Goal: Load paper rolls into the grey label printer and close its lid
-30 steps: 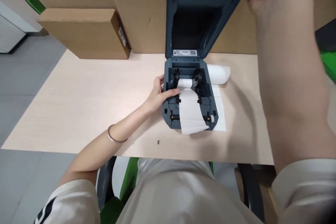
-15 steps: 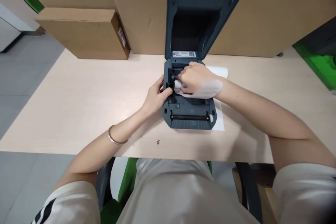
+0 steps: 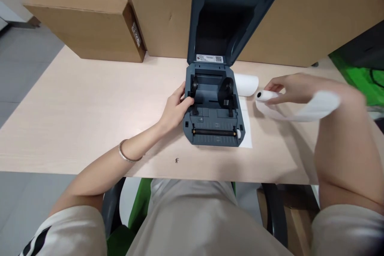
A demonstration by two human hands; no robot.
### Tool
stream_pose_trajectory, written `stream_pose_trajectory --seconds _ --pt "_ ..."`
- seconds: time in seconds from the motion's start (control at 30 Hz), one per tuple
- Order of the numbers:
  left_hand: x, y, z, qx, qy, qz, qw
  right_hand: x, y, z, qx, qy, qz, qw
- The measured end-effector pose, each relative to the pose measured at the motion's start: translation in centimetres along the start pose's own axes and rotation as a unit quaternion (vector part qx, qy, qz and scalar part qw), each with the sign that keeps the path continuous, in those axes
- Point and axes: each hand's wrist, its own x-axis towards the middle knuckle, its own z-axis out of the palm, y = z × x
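A dark grey label printer [image 3: 213,124] sits on the wooden table with its lid [image 3: 231,8] standing open; its roll bay is bare. My left hand [image 3: 175,108] grips the printer's left side wall. My right hand [image 3: 295,87] holds a nearly spent white paper roll [image 3: 267,96] to the right of the printer, just above the table, with a loose strip of paper [image 3: 312,110] trailing from it over my wrist. A fuller white roll [image 3: 246,84] lies on the table beside the printer's right rear corner.
A white sheet [image 3: 246,128] lies under the printer's right side. Large cardboard boxes [image 3: 87,24] stand along the back of the table [image 3: 75,108]. A small dark speck [image 3: 177,161] lies near the front edge. Green chair parts show at far right.
My right hand came down from the lid, took the paper roll out of the printer's bay and carried it right, the strip trailing. My left hand stayed on the printer's side.
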Motion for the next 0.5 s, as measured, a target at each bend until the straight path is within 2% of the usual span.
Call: stream_pose_trajectory --seconds 0.1,0.17,0.3,0.4,0.47,0.5 --pt "0.0 0.0 0.0 0.019 0.013 0.003 1.000 1.6 -0.6 1.9 0.023 -0.027 -0.015 0.999" --pt "0.0 0.0 0.0 0.030 0.021 0.005 0.999 2.3 -0.4 2.4 0.036 -0.034 -0.030 0.998" --pt "0.0 -0.3 0.0 0.033 0.028 0.006 0.999 2.7 0.9 1.5 0.061 -0.048 -0.026 0.997" --pt "0.0 -0.6 -0.1 0.030 0.031 0.005 0.999 2.5 0.2 0.2 0.066 0.033 -0.030 0.997" --pt "0.0 -0.7 -0.2 0.034 0.034 0.006 0.999 2.8 -1.5 0.0 0.060 0.086 -0.079 0.991" --pt "0.1 -0.8 -0.2 0.035 0.035 0.008 0.999 3.2 -2.5 0.2 0.061 0.088 -0.123 0.987"
